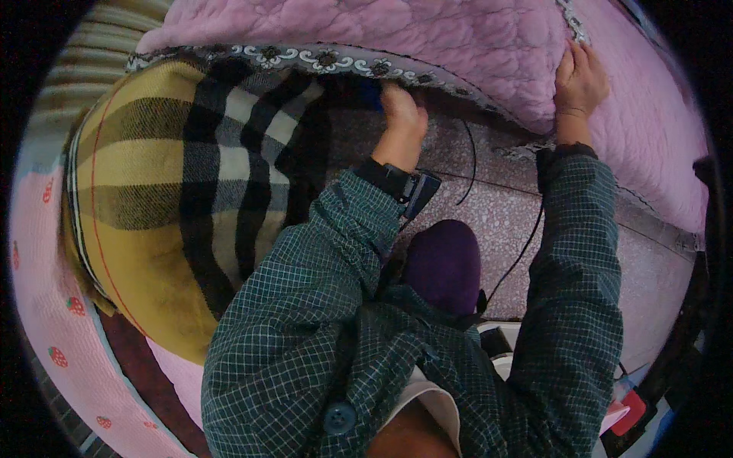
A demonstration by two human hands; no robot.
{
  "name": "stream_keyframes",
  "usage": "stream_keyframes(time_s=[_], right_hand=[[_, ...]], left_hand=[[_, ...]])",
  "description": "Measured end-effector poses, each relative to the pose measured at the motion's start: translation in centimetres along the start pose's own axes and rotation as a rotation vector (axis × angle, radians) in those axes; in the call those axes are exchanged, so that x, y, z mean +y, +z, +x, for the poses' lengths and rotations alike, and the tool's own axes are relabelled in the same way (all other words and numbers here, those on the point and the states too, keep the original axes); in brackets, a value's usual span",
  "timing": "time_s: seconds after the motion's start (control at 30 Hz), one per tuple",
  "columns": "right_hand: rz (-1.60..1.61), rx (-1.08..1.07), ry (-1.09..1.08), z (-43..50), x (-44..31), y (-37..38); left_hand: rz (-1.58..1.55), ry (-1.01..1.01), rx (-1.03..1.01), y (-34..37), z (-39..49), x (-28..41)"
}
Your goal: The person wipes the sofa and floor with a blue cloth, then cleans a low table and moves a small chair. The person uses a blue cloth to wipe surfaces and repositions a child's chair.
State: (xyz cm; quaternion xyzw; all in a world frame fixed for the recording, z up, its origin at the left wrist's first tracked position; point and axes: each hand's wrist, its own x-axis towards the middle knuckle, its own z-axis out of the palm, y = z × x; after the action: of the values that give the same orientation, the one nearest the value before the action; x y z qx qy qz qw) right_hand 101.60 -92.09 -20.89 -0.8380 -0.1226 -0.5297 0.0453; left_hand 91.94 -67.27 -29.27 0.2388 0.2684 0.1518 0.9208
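Note:
A pink quilted cover [435,46] with a grey and white floral border spreads across the top and right. My right hand [581,80] is closed on a gathered part of this cover, beside a strip of its trim. At the centre, my left hand [402,114] reaches to the cover's lower border; its fingertips are hidden under the edge, so its hold cannot be made out. A blanket in yellow, black and white plaid [154,172] lies left of my left hand. Something dark blue [371,94] shows beside the left fingers.
Speckled floor tiles [498,217] lie below, with a thin black cable [472,166] across them. A pink fabric with strawberries [57,355] runs down the left side. A white object [504,332] and a red one [630,412] stand at the lower right.

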Motion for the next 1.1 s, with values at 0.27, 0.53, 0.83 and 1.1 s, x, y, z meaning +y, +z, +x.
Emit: stream_keyframes(time_s=[0.27, 0.53, 0.83, 1.1], right_hand=[[0.051, 0.021, 0.022, -0.2, 0.5, 0.5], [0.022, 0.036, -0.035, 0.1, -0.1, -0.2], [0.021, 0.046, -0.027, 0.2, -0.3, -0.2], [0.097, 0.059, -0.011, 0.3, -0.2, -0.1]], left_hand=[[0.240, 0.526, -0.140, -2.8, 3.3, 5.2], [0.415, 0.740, -0.105, -4.7, 5.7, 3.5], [2.078, 0.978, -0.291, -6.0, 1.0, -1.2], [1.852, 0.786, -0.347, -8.3, 1.1, -6.3]])
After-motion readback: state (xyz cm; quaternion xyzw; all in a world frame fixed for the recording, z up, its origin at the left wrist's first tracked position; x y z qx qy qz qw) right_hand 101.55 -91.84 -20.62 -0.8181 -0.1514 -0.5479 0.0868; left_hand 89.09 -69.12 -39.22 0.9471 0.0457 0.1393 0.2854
